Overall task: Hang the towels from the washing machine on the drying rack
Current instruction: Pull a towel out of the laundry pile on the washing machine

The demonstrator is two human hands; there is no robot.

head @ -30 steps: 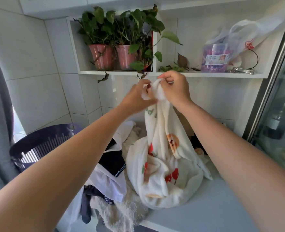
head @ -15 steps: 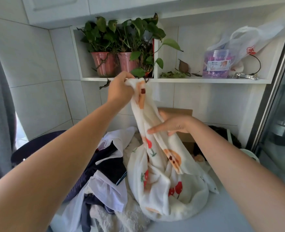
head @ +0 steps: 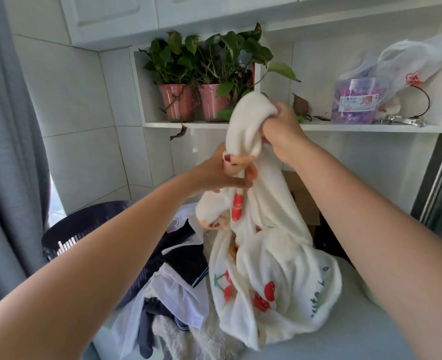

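A cream towel (head: 274,276) printed with red cherries and orange bears hangs bunched in front of me, its lower part resting on the grey countertop (head: 344,341). My right hand (head: 282,131) grips the towel's top fold, raised to shelf height. My left hand (head: 225,172) pinches the towel a little lower and to the left. Left of the towel lies a pile of other laundry (head: 178,289), white and dark navy pieces plus a fluffy cream cloth. No drying rack or washing machine shows.
A dark purple laundry basket (head: 66,237) stands at the left by a grey curtain (head: 4,152). The white wall shelf (head: 292,126) holds two potted plants (head: 194,100), a purple box and a plastic bag. A glass door frame runs down the right.
My right hand has gone up from the towel's middle and grasped its top. My left hand has dropped from the top and now pinches the towel lower down.
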